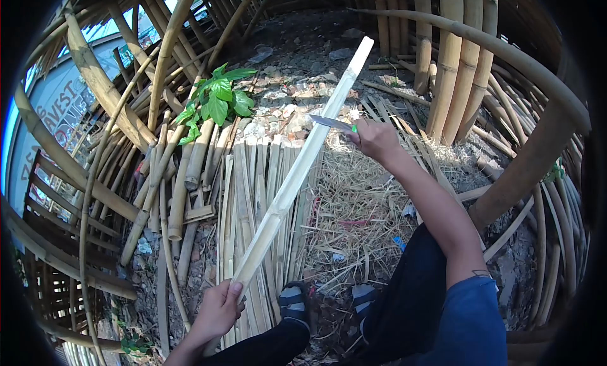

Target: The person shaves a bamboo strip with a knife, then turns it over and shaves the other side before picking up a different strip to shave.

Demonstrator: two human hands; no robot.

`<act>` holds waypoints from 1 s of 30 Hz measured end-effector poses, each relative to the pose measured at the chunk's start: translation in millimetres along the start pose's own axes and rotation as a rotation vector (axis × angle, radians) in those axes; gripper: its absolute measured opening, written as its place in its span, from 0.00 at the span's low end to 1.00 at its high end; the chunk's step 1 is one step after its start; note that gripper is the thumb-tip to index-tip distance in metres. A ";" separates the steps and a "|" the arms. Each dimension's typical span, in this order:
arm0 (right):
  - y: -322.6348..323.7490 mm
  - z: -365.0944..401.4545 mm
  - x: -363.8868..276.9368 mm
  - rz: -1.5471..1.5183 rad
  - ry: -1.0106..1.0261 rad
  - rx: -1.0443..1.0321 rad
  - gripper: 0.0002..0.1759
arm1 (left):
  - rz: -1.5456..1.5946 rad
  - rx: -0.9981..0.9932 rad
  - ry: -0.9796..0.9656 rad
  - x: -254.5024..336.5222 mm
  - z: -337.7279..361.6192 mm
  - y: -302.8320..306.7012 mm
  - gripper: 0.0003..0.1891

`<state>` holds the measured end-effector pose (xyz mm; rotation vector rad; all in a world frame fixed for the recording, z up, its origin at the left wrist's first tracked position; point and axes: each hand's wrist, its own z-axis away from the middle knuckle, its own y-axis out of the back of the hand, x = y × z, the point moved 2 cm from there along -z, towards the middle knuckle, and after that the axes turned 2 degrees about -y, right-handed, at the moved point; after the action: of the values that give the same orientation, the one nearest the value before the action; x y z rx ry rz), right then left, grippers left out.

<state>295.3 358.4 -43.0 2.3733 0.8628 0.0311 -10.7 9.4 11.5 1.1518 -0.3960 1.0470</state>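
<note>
A long split bamboo strip [297, 173] slants up and away from me, its pale inner face showing a node near the middle. My left hand [220, 309] is closed around its near end, thumb on top. In my right hand [375, 139] is a knife [331, 122] with a green bit at the handle. Its blade points left and crosses the strip in the upper part. Beneath the strip, many split bamboo strips [259, 195] lie side by side on the ground, pointing away from me.
Bamboo shavings [354, 208] cover the ground right of the strips. Upright bamboo poles [450, 81] stand at the right, and a curved pole [493, 47] arches across there. More poles [95, 75] lean at the left, near a green leafy plant [218, 99]. My sandalled feet [294, 303] are close below.
</note>
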 end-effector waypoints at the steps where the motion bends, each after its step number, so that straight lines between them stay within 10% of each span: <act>1: 9.9 3.3 6.7 0.006 0.048 -0.058 0.29 | 0.003 0.008 -0.013 0.5 -3.2 4.6 0.23; 8: 19.9 6.6 -27.8 -0.276 -0.019 -0.180 0.26 | 0.164 -0.047 0.011 7.7 -6.8 0.7 0.21; 13: 37.4 24.4 -103.5 -0.367 0.318 -0.155 0.23 | 0.296 -0.085 0.028 10.0 -7.3 -1.8 0.21; 30: 7.0 7.3 -58.9 -0.058 0.618 0.065 0.32 | 0.160 -0.096 0.027 9.2 -2.6 0.9 0.23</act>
<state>254.5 315.5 -34.8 2.4237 1.2219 0.7548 -7.5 16.1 17.7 1.0321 -0.5186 1.1688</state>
